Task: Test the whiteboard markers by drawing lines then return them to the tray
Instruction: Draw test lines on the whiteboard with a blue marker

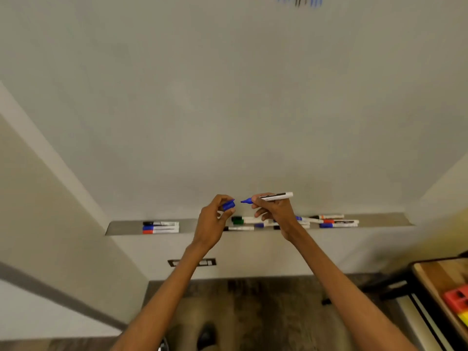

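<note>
Whiteboard (228, 97) ahead. My left hand (210, 224) pinches the blue cap (228, 205), right hand (276, 214) grips the marker (274, 196). Probably recapping: align tip.

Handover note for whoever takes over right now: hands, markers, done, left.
Left hand pinches the small blue plastic cap. Right hand grips the uncapped white whiteboard marker with the blue tip, which points at the cap, a gap between them.
Long grey tray: three capped markers at its left end, a loose pile at centre and right.
Done: blue and black test lines high on the white whiteboard.
Left: cap this marker, return it to the tray; which others are untested cannot be told.
</note>
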Motion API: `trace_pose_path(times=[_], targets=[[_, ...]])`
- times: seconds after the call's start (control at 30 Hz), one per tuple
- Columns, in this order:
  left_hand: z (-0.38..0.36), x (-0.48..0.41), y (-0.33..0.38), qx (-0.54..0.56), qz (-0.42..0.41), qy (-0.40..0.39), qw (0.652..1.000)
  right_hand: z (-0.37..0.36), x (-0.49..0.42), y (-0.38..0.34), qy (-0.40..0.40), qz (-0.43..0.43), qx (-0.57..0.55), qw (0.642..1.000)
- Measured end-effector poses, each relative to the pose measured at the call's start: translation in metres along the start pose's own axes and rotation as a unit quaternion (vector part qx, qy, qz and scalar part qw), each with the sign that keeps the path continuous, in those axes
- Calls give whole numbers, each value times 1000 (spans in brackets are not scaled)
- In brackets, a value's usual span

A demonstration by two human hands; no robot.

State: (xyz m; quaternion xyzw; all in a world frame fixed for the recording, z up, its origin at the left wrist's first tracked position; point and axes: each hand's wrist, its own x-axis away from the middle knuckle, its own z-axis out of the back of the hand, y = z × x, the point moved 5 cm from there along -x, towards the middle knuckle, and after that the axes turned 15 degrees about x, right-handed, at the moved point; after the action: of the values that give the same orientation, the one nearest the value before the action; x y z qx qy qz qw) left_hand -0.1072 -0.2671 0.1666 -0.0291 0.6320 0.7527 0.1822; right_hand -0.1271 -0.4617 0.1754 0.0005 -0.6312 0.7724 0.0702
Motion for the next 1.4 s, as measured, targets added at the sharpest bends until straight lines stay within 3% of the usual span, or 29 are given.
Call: trace_pose_path(times=[0.27, 0.57, 0.97, 1.4], targets=[[-11, 57, -34, 67, 87, 27, 994, -36, 35, 57, -24, -46, 16, 999], [-4, 109, -57, 113, 149, -10, 982, -70, 70, 90, -44, -106, -1, 993], [11, 156, -64, 99, 139, 60, 984, -112, 104, 116, -3, -198, -52, 979], [38, 197, -71, 91, 178, 85, 976, -147, 131, 127, -42, -219, -21, 975]])
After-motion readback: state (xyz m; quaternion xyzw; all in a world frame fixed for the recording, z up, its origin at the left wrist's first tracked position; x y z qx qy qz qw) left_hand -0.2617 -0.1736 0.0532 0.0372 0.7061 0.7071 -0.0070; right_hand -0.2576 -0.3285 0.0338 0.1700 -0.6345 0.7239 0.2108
